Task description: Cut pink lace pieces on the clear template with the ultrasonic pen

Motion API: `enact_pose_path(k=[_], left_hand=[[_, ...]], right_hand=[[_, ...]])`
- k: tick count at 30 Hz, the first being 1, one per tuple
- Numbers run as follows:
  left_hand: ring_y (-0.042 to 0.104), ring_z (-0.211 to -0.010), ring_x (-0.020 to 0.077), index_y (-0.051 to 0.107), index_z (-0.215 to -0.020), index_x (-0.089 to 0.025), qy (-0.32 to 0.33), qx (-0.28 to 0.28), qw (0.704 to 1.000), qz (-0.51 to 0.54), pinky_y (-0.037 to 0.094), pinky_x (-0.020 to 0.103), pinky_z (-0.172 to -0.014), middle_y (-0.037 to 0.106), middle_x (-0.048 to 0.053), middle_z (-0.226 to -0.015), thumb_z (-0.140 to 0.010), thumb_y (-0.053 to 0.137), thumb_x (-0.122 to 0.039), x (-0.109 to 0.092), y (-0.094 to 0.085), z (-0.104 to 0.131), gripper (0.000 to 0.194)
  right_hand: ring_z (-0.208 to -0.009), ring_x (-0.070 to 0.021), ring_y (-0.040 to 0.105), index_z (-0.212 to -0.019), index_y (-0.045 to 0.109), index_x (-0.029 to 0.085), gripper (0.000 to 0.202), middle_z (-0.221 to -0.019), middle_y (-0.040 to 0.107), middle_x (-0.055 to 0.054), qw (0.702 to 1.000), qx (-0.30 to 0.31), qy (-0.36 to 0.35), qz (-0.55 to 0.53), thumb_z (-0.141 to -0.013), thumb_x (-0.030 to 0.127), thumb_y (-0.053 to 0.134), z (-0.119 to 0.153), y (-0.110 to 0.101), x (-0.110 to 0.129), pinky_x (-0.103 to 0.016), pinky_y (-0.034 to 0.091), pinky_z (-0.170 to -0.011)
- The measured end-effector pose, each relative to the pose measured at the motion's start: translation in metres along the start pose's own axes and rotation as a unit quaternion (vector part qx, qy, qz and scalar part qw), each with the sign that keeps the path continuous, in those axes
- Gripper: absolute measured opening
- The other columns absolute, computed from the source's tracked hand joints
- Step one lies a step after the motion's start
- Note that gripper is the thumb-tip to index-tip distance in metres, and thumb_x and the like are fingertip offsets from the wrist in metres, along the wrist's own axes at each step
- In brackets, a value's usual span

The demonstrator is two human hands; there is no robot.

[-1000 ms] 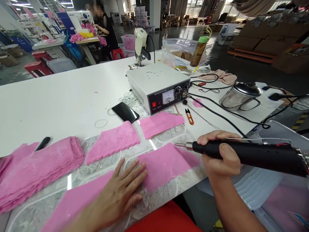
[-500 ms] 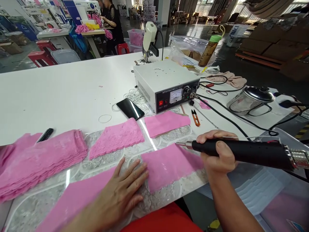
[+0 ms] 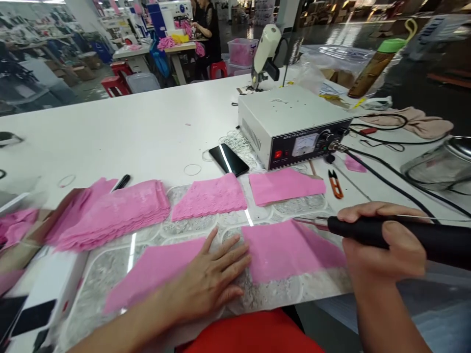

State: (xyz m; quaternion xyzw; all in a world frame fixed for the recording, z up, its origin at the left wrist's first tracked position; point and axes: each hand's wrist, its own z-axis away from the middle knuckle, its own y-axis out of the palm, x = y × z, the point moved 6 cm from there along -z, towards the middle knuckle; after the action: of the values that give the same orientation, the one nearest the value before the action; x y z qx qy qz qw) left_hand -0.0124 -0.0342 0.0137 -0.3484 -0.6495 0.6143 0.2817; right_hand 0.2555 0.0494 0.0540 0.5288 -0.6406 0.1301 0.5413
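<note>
My right hand [image 3: 386, 250] grips a handheld ultrasonic tool [image 3: 358, 232] by its black handle, with the thin metal tip pointing left. That tip is at the upper edge of a pink fabric piece [image 3: 279, 250], whose right part looks shaded or folded. Flat with fingers spread, my left hand [image 3: 217, 274] rests on a second pink piece [image 3: 154, 267] and the patterned grey mat [image 3: 110, 274]. Its fingertips lie close to the first piece's left edge. Behind are a scallop-edged pink piece [image 3: 209, 198] and a plain pink piece [image 3: 283, 186].
A stack of pink fabric [image 3: 125, 211] with a black pen [image 3: 121, 182] lies left. Beyond the mat are a phone [image 3: 228, 159], thread snips [image 3: 335, 185] and a control box [image 3: 294, 110] with cables. A glass jar [image 3: 437, 164] stands right. A person sits in the background.
The view has turned left, so everything appears further right and a box and white case show at the left. Both hands keep about the same places on the fabric and tool.
</note>
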Motion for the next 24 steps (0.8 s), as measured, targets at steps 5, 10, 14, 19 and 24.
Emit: enact_pose_path(k=[5,10,14,19,24], left_hand=[[0.030,-0.143,0.0266,0.040,-0.145,-0.017,-0.032,0.015,0.999,0.038,-0.006,0.053,-0.120,0.042,0.005,-0.149,-0.101,0.038,-0.045,-0.008,-0.003,0.004,0.052],[0.033,-0.142,0.0266,0.042,-0.142,-0.017,-0.036,-0.010,0.997,0.066,0.000,0.051,-0.121,0.043,0.004,-0.149,-0.101,0.038,-0.046,-0.017,0.005,0.005,0.051],[0.035,-0.141,0.0266,0.043,-0.142,-0.018,-0.038,-0.022,0.996,0.082,0.006,0.052,-0.122,0.046,0.004,-0.147,-0.100,0.040,-0.046,-0.017,0.010,0.007,0.050],[0.037,-0.140,0.0265,0.044,-0.141,-0.017,-0.036,-0.021,0.996,0.074,0.003,0.051,-0.122,0.047,0.006,-0.146,-0.100,0.038,-0.049,-0.016,0.010,0.008,0.052],[0.037,-0.140,0.0264,0.045,-0.140,-0.017,-0.033,-0.029,0.996,0.072,-0.004,0.051,-0.121,0.048,0.005,-0.146,-0.100,0.037,-0.049,-0.017,0.011,0.008,0.052]], right_hand=[[-0.043,-0.0142,0.048,-0.063,0.061,0.022,0.012,-0.057,0.050,0.001,0.996,0.056,0.046,-0.048,-0.054,0.022,0.053,0.014,0.032,0.004,-0.034,0.041,-0.042],[-0.049,-0.0134,0.055,-0.073,0.060,0.019,0.010,-0.065,0.055,0.002,0.985,0.135,0.069,-0.077,-0.064,0.024,0.059,0.041,0.064,-0.007,-0.032,0.048,-0.048],[-0.053,-0.0136,0.057,-0.077,0.058,0.019,0.009,-0.068,0.055,0.002,0.978,0.177,0.077,-0.084,-0.069,0.023,0.059,0.054,0.077,-0.017,-0.034,0.050,-0.055],[-0.053,-0.0136,0.057,-0.077,0.059,0.019,0.009,-0.069,0.055,0.002,0.978,0.169,0.080,-0.095,-0.068,0.021,0.058,0.056,0.080,-0.021,-0.033,0.050,-0.053],[-0.053,-0.0136,0.058,-0.077,0.060,0.018,0.009,-0.069,0.056,0.002,0.976,0.177,0.076,-0.098,-0.069,0.020,0.058,0.057,0.083,-0.024,-0.033,0.050,-0.053]])
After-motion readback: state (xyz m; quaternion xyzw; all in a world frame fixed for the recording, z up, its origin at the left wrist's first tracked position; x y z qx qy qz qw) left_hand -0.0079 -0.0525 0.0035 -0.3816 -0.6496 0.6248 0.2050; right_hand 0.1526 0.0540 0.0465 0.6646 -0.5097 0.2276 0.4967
